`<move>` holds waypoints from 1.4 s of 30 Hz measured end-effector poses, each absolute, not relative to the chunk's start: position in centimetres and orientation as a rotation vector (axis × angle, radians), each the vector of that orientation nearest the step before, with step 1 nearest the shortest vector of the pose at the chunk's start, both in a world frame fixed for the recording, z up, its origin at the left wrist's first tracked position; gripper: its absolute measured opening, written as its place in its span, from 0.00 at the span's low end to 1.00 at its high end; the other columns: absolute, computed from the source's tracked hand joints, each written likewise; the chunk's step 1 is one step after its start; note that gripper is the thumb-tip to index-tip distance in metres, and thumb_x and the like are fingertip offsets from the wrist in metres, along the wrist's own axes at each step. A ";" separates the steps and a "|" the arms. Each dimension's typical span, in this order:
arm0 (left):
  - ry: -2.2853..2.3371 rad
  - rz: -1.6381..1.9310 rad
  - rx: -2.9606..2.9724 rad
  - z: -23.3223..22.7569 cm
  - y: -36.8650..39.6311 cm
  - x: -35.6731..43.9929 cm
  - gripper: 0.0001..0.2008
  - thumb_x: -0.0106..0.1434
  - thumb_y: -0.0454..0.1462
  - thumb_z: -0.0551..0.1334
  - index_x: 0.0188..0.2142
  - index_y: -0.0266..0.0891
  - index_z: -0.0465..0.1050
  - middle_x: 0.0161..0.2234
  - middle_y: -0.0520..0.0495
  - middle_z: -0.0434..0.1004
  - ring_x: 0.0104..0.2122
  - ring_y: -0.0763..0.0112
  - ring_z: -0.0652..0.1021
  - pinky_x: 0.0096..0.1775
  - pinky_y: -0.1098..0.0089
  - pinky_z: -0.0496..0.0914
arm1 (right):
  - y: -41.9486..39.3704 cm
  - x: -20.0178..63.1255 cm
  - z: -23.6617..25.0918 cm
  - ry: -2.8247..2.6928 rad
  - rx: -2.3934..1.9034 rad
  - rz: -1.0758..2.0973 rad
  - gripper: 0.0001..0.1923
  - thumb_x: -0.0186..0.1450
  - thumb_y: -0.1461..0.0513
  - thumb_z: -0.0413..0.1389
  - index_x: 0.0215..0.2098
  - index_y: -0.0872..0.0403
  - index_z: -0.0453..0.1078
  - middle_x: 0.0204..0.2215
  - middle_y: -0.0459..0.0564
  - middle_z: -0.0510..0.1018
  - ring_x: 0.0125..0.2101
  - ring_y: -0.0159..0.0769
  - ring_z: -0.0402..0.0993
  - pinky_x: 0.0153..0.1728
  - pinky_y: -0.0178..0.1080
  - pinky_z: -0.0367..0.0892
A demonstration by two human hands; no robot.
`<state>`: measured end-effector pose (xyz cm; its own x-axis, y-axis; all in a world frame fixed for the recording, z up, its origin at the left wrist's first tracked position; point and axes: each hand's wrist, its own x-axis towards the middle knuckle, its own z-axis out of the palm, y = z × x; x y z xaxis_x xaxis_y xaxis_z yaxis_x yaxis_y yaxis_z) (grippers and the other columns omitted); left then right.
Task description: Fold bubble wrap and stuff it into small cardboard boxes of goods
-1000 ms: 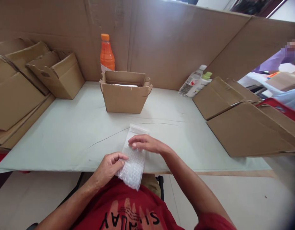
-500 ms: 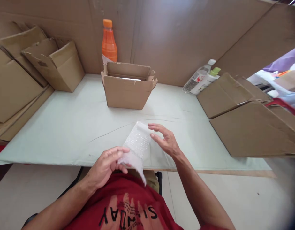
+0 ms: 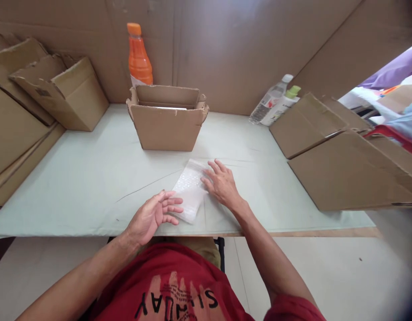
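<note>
A clear bubble wrap bag (image 3: 190,180) lies on the pale green tablecloth, close to the front edge. At its lower left, my left hand (image 3: 155,214) is turned palm inward with the fingers apart, their tips over the bag's edge. My right hand (image 3: 222,183) is at the bag's right side, fingers spread and palm down; its fingertips rest on or just above the plastic. Neither hand grips anything.
Behind the bag stands an open cardboard box (image 3: 167,127), with an orange bottle (image 3: 139,60) behind it. More cardboard boxes line the left (image 3: 79,96) and right (image 3: 346,174). A clear bottle (image 3: 269,100) and a white bottle with green cap (image 3: 280,107) lean at the back right.
The bubble wrap bag has gone from tilted, its loose end hanging over the table edge, to lying flat. My left hand has moved up and opened; my right hand has come down beside the bag.
</note>
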<state>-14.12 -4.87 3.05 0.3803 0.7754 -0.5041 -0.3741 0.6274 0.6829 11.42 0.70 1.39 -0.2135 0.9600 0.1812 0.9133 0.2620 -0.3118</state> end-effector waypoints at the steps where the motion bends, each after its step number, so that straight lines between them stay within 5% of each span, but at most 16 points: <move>1: 0.920 0.764 0.494 3.1 -4.5 -13.8 0.21 0.66 0.49 0.60 0.49 0.34 0.69 0.49 0.31 0.79 0.41 0.59 0.81 0.32 0.65 0.76 | 0.6 11.8 1.7 -2.157 -1.703 0.176 0.15 0.71 0.58 0.54 0.51 0.53 0.77 0.63 0.60 0.71 0.67 0.59 0.58 0.60 0.61 0.59; 7: 0.983 0.674 0.516 3.2 -2.5 -12.6 0.22 0.69 0.45 0.57 0.58 0.39 0.58 0.46 0.34 0.78 0.37 0.61 0.82 0.30 0.66 0.75 | -4.7 11.4 3.1 -2.124 -1.392 0.229 0.12 0.72 0.57 0.54 0.50 0.50 0.75 0.53 0.54 0.80 0.54 0.46 0.74 0.55 0.51 0.65; 13: 1.051 0.608 0.936 2.7 -2.5 -13.7 0.35 0.66 0.44 0.59 0.67 0.37 0.49 0.51 0.33 0.76 0.35 0.65 0.79 0.27 0.70 0.70 | -9.5 7.1 -0.3 -2.294 -1.282 0.269 0.24 0.67 0.53 0.61 0.56 0.58 0.70 0.56 0.64 0.77 0.54 0.55 0.73 0.48 0.55 0.68; 16: 1.122 0.737 1.619 2.2 -3.3 -15.0 0.32 0.61 0.37 0.62 0.65 0.39 0.60 0.54 0.37 0.75 0.44 0.61 0.78 0.41 0.62 0.74 | -9.8 6.4 -1.4 -2.194 -1.301 0.242 0.13 0.70 0.64 0.55 0.52 0.54 0.72 0.52 0.58 0.80 0.53 0.50 0.75 0.49 0.53 0.68; 19: 0.959 0.762 2.157 1.4 -4.2 -16.1 0.30 0.58 0.30 0.60 0.62 0.41 0.66 0.54 0.41 0.76 0.54 0.57 0.73 0.56 0.55 0.69 | -9.7 6.6 -1.2 -2.033 -1.263 0.436 0.12 0.72 0.66 0.53 0.50 0.51 0.74 0.46 0.51 0.84 0.48 0.41 0.78 0.48 0.47 0.69; 23: 0.949 0.651 2.208 0.5 -4.8 -16.3 0.26 0.64 0.30 0.57 0.61 0.39 0.67 0.42 0.45 0.81 0.41 0.64 0.78 0.49 0.60 0.72 | -10.1 7.2 -0.4 -1.897 -1.270 0.658 0.09 0.72 0.64 0.54 0.47 0.50 0.75 0.40 0.48 0.84 0.41 0.37 0.80 0.43 0.42 0.72; 29: 1.205 0.571 2.136 -0.4 -3.7 -15.2 0.26 0.65 0.36 0.59 0.62 0.37 0.67 0.42 0.43 0.81 0.35 0.64 0.78 0.42 0.63 0.74 | -11.2 7.3 0.1 -1.986 -1.303 0.058 0.14 0.69 0.66 0.57 0.52 0.50 0.71 0.48 0.53 0.82 0.48 0.43 0.77 0.48 0.47 0.67; 33: 1.286 0.699 2.371 -0.8 -3.7 -14.7 0.24 0.67 0.36 0.59 0.61 0.34 0.67 0.44 0.38 0.80 0.41 0.57 0.78 0.45 0.58 0.74 | -10.4 6.5 -0.5 -2.254 -1.270 -0.047 0.13 0.69 0.64 0.58 0.52 0.54 0.72 0.53 0.57 0.80 0.53 0.49 0.73 0.52 0.52 0.63; 37: 1.139 0.899 2.550 -0.6 -4.8 -15.2 0.21 0.68 0.37 0.61 0.59 0.35 0.67 0.52 0.35 0.76 0.51 0.53 0.75 0.52 0.54 0.70 | -9.0 6.3 -0.9 -2.268 -1.288 0.065 0.10 0.72 0.66 0.54 0.50 0.53 0.73 0.49 0.54 0.82 0.48 0.44 0.76 0.48 0.48 0.65; 42: 1.012 0.828 2.337 -0.2 -5.6 -16.3 0.25 0.68 0.31 0.57 0.64 0.40 0.61 0.41 0.46 0.80 0.42 0.64 0.78 0.46 0.63 0.72 | -9.0 7.2 0.1 -2.141 -1.279 0.409 0.12 0.74 0.63 0.52 0.53 0.51 0.72 0.42 0.51 0.84 0.39 0.37 0.79 0.42 0.41 0.70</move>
<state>-16.32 -5.60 -0.15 0.5483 0.7631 0.3422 0.4865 -0.6239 0.6117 7.24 -9.05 0.14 -0.3522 0.8722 0.3396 0.6857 0.4874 -0.5407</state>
